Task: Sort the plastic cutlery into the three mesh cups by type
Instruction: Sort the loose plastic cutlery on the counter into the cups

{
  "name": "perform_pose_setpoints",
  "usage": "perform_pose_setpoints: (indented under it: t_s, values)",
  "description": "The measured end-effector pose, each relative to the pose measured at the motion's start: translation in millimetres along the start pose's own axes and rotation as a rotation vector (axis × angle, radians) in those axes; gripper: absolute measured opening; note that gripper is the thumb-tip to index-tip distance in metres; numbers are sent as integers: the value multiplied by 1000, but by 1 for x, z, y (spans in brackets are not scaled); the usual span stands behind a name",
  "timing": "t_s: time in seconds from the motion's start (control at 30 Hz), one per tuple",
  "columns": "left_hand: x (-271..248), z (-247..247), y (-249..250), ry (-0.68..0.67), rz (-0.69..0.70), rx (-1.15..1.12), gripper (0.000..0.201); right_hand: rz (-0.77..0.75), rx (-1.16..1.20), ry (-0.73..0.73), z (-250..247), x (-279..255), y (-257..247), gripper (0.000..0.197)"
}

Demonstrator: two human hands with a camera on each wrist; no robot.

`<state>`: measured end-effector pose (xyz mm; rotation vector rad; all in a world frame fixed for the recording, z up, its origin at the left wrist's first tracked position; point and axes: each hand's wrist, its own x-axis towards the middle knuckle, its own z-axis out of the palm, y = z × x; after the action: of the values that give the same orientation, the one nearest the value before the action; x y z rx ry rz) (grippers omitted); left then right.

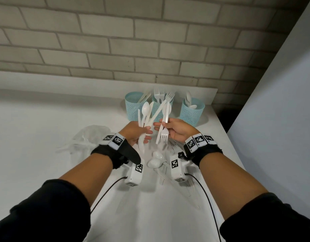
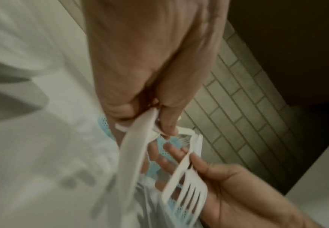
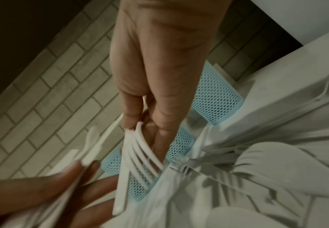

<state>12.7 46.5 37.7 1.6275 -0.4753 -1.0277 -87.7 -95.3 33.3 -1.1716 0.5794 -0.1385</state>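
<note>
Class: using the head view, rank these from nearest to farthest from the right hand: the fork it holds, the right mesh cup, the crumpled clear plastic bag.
1. Fork, gripped in the right hand.
2. Right mesh cup, behind it.
3. Clear plastic bag, far left, beyond the left hand.

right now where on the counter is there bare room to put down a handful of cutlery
The counter is bare left of the crumpled plastic bag, out to the wall. It is crowded between the hands: loose cutlery lies there, with the three cups behind it.
</note>
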Motion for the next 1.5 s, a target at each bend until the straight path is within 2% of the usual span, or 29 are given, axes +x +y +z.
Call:
perform_pose_setpoints:
  t_s: [0.13,0.27,0.4,0.5,0.57,0.63,0.77,0.8,0.83,0.93,0.97,1.07,1.13,1.27,1.5]
  values:
    - [13,16,-8,11,114,-85,34,-7,-101,18,4,2,1,17]
    - [16,27,-11,-77,198,-161,39,-51,-111,56,7,1,3,26]
    - [18,30,-14,-37,223,-183,40,-89,-154,127,6,3,4,30]
    - [20,28,-17,-31,208,-217,41,-137,-217,143,5,3,4,13]
    - [22,26,-17,-35,208,-248,41,-177,-248,160,7,1,4,10]
    - [23,24,-17,-42,220,-277,40,-223,-321,209,9,1,3,20]
    - [24,19,-18,-39,213,-312,40,-383,-416,293,6,10,3,65]
    - [25,18,-18,-36,204,-314,39,-434,-441,300,6,11,3,70]
    - [25,18,-17,-31,194,-313,39,-475,-479,305,6,13,4,67]
    - [29,16,-16,1,172,-324,36,-583,-674,295,7,13,4,30]
    - [30,15,-16,8,166,-331,36,-608,-746,300,7,12,4,26]
    - [33,10,-17,-3,147,-350,36,-698,-875,290,3,15,8,32]
    - [35,7,-17,-27,146,-362,34,-724,-935,283,1,18,7,28]
    - [36,2,-14,-68,153,-383,20,-715,-875,310,-5,26,-8,19]
    - [39,-4,-9,-43,150,-420,14,-698,-554,550,-10,46,-50,14]
